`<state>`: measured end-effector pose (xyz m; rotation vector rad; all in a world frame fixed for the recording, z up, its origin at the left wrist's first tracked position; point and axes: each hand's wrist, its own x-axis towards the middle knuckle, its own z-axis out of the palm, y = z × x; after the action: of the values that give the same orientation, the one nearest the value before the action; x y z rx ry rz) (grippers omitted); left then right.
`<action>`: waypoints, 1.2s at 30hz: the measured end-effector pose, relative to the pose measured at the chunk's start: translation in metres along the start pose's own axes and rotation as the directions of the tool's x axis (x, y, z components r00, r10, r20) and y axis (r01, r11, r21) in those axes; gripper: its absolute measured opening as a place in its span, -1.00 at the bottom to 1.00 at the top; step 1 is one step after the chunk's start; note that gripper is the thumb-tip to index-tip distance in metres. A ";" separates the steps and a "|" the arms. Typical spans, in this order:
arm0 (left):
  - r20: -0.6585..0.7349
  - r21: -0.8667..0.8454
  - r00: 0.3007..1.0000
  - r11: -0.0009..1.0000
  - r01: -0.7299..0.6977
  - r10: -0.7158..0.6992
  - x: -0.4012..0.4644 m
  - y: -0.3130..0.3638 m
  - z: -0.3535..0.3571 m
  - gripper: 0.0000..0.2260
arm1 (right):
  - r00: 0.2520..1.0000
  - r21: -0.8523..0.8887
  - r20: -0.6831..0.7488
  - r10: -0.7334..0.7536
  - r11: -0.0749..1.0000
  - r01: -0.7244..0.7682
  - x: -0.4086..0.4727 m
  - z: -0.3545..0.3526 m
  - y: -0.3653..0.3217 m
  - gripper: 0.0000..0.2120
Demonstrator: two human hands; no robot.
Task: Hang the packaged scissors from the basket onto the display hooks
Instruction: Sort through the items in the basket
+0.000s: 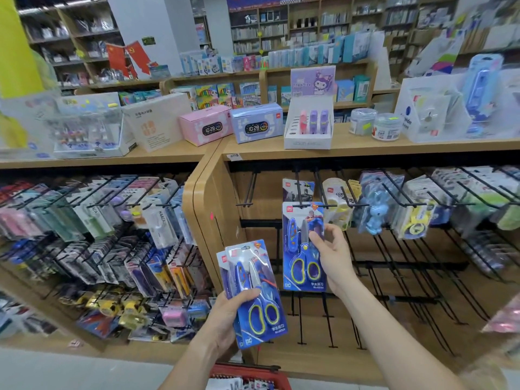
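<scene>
2 scissors packs upright, blades up.

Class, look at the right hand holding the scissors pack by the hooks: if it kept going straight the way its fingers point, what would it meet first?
Probably the right hand would push its scissors pack up into the black display hook above; depth is unclear.

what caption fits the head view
Right hand hangs a scissors pack on a display hook; left hand holds spare packs.
</scene>
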<state>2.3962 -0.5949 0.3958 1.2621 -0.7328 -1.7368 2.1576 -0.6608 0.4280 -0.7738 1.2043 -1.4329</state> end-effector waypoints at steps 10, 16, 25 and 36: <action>0.057 0.030 0.998 0.999 -0.016 0.015 -0.007 0.008 0.009 -0.54 | 1.000 -0.183 -0.007 -0.004 0.983 0.002 0.019 0.007 0.006 -0.83; 0.071 0.042 0.997 0.999 -0.022 0.019 -0.004 0.008 0.010 -0.47 | 0.998 -0.107 -0.061 -0.022 0.994 0.015 0.016 0.006 0.014 -0.78; 0.080 0.051 0.996 0.998 -0.045 0.041 0.000 0.012 0.014 -0.52 | 0.996 -0.121 -0.080 -0.045 0.992 0.035 0.016 0.001 0.010 -0.81; 0.098 0.098 0.994 0.994 -0.054 0.045 0.004 0.017 0.022 -0.29 | 0.984 -0.160 -0.179 -0.014 0.987 -0.015 0.040 0.012 0.007 -0.80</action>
<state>2.3794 -0.6069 0.4154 1.2238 -0.9095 -1.7480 2.1618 -0.7024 0.4189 -0.7655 1.4729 -1.4415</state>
